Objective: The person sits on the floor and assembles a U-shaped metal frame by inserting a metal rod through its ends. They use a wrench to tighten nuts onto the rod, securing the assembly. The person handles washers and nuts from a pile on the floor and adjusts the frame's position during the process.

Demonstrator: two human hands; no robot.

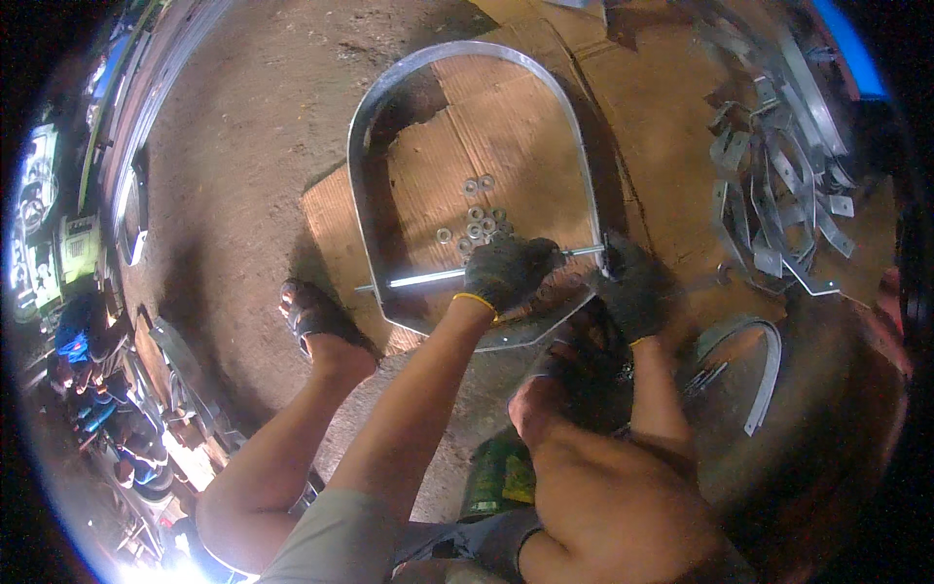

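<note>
A grey metal band bent into an arch [585,146] lies on cardboard, with angled sides closing its near end. A thin metal rod [428,278] spans it from side to side, its left end poking out past the band's wall. My left hand [508,273], in a dark knit glove with a yellow cuff, is closed around the rod right of its middle. My right hand [632,294], gloved alike, is closed at the rod's right end, against the outside of the band. What its fingers pinch is hidden. Several washers or nuts [476,230] lie loose inside the arch.
Flat cardboard [671,127] covers part of the dirt floor [243,146]. Bent metal brackets [778,185] are heaped at the right. A curved metal strip [773,370] lies near my right forearm. A green can [491,477] stands between my legs. Tools and scrap [117,428] crowd the left.
</note>
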